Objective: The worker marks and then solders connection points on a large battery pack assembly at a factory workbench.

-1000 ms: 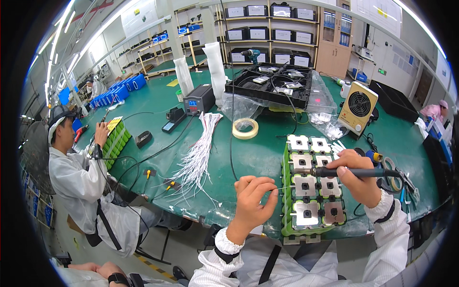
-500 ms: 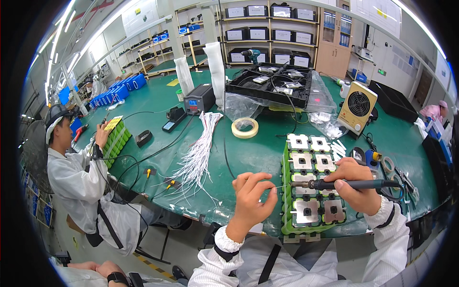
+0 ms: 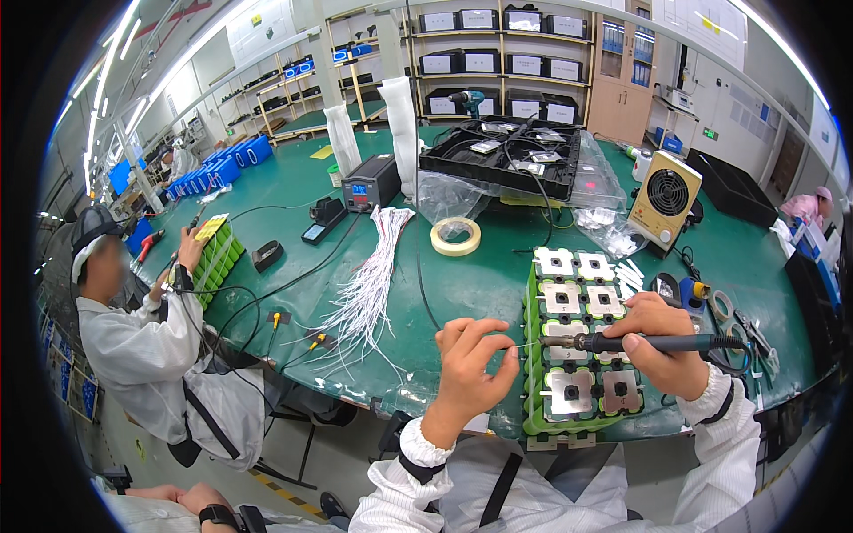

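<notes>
In front of me stands a green battery pack [image 3: 531,391] with pale metal plates over its cells. My right hand [image 3: 662,355] is closed around a soldering iron [image 3: 697,342], which lies almost level over the pack and points left. Its tip is close to a plate in the left column; whether they touch is hard to tell. Left of the pack, my left hand [image 3: 471,369] pinches a thin solder wire [image 3: 526,345] between thumb and finger. The wire runs across toward the iron's tip.
A bundle of white wires [image 3: 373,275], a tape roll [image 3: 455,237] and a soldering station [image 3: 371,184] are left of the pack. A fan unit [image 3: 665,200] stands behind it. Hand tools [image 3: 755,338] lie right. A co-worker [image 3: 133,329] handles another green pack [image 3: 218,266].
My hands, the iron and the wire stay nearly in place. At left, the co-worker has shifted slightly and turned the head.
</notes>
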